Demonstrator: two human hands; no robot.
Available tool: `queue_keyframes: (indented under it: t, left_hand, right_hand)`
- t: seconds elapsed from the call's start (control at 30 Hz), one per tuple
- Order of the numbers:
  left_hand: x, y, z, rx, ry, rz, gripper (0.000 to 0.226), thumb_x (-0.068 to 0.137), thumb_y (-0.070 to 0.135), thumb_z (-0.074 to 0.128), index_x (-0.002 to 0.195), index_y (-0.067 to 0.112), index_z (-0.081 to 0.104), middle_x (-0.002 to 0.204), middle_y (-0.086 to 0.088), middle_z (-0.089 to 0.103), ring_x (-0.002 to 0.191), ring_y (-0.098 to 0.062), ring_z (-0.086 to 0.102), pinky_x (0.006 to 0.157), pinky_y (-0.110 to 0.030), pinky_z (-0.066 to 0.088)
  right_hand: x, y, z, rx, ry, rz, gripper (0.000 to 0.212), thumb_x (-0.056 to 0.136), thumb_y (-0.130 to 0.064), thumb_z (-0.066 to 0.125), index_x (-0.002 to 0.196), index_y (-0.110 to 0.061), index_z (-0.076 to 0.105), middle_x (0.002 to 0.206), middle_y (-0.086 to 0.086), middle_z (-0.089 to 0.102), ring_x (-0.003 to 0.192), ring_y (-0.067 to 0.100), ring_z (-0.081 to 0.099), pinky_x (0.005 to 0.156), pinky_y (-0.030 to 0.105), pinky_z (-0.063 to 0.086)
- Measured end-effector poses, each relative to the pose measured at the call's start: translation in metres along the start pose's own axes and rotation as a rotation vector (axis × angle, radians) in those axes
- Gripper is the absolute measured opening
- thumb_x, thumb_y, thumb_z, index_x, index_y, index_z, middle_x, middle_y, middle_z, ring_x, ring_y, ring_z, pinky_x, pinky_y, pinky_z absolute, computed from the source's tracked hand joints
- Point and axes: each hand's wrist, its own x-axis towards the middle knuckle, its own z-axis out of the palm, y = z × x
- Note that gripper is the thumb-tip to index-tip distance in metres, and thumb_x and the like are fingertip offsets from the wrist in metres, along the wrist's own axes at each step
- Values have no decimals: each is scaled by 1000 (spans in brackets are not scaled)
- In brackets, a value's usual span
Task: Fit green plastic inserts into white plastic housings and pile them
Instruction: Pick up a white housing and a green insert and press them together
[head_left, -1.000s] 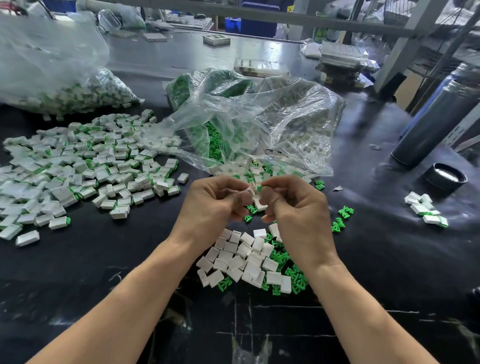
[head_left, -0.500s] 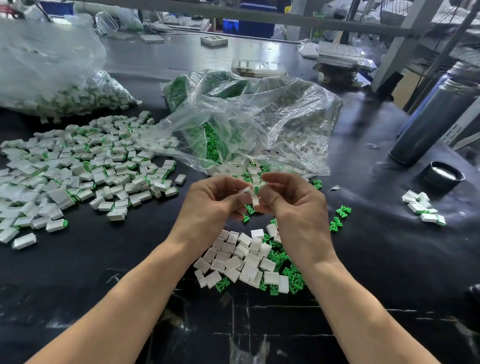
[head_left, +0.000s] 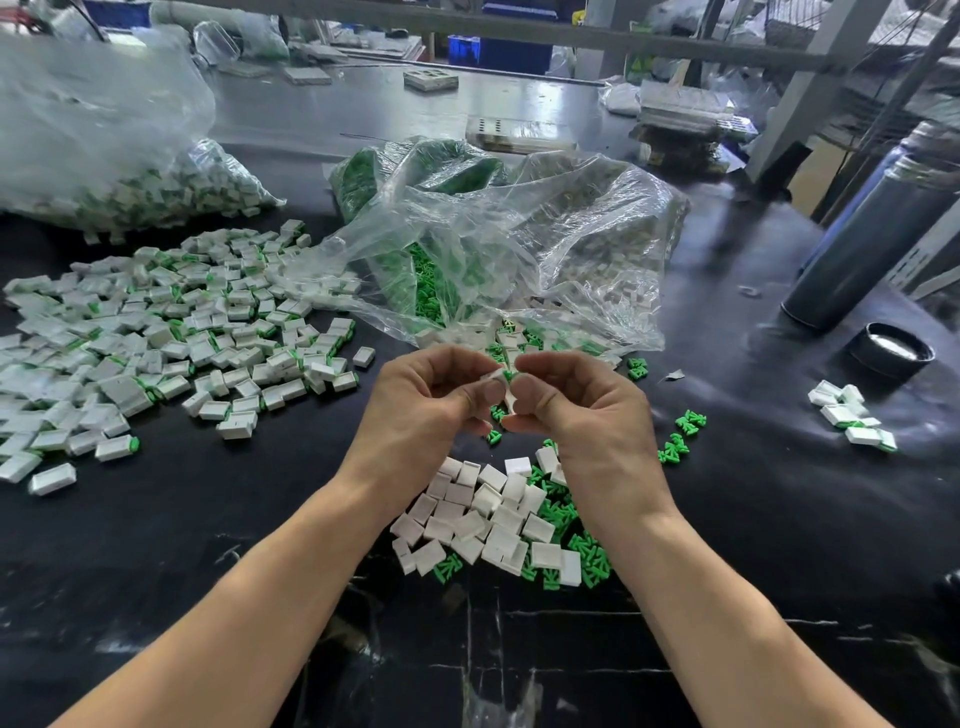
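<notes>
Over black table (head_left: 156, 545), both hands' fingers (head_left: 485, 389) still pinch one white housing (head_left: 506, 397), unmoved.

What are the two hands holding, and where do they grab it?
Both the left hand and right hand pinch one small white housing by its ends, between thumbs and fingertips.

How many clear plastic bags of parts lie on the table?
2: one bag of assembled pieces at far left, one crumpled open bag beyond the hands. Others may be hidden.
</notes>
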Motion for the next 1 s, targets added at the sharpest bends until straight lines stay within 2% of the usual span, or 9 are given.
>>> queue_keyframes:
  t: [0.1,0.2,0.33,0.4,0.5,0.6,0.77,0.83,1.0]
  left_hand:
    - [-1,2,0,-48,-5,3,7,88,0,72,94,4,72,79,-12,68,70,-20,61,66,-28,60]
    - [-1,3,0,-53,-13,7,7,88,0,72,93,5,72,84,-17,68,72,-23,63,68,-31,61]
    - [-2,2,2,32,9,44,11,88,-3,73,90,7,73,78,-10,72,68,-17,65,66,-26,59]
    - [-3,3,2,90,20,74,14,88,-4,73,89,9,74,75,-4,73,67,-14,65,65,-25,59]
    - [-4,5,0,189,29,115,28,85,-10,72,82,18,75,71,3,74,64,-10,65,61,-22,57]
    - [-5,10,0,273,23,146,42,83,-18,69,78,23,74,68,12,73,60,2,65,58,-13,51]
    - [-7,14,1,369,32,226,41,80,-16,73,77,25,74,66,13,69,60,3,63,59,-10,48]
    - [-7,14,1,398,37,259,38,79,-14,75,78,24,75,68,11,67,60,2,62,60,-11,48]
    - [-8,9,3,278,62,154,39,84,-18,67,76,20,74,61,8,70,54,-2,61,55,-17,51]
  right_hand:
    - [-1,0,1,102,-18,52,6,91,1,71,93,-5,73,69,1,72,62,10,68,62,25,61]
    - [-2,3,1,-18,3,-31,9,92,-3,73,89,-11,76,70,0,73,62,10,65,61,27,60]
    - [-4,5,-2,-268,44,-168,20,92,-7,76,83,-25,75,74,-7,74,62,7,66,56,20,54]
    - [-5,5,-4,-377,61,-195,20,91,-8,77,83,-27,75,75,-10,74,62,8,67,56,24,55]
    - [-6,4,-3,-508,74,-227,17,90,-10,78,83,-26,75,77,-10,73,65,14,67,61,37,59]
    - [-7,1,-3,-578,59,-264,12,89,-9,78,87,-20,78,75,-8,73,65,15,67,63,37,57]
    - [-10,-1,-2,-680,56,-363,5,88,-6,78,88,-11,78,77,-3,73,68,15,66,64,31,53]
    - [-11,-1,-1,-679,65,-369,7,88,-5,78,87,-11,79,74,-5,72,66,12,64,62,28,51]
    - [-8,2,-1,-492,68,-228,15,87,-4,78,83,-18,80,70,-7,73,61,14,66,61,42,58]
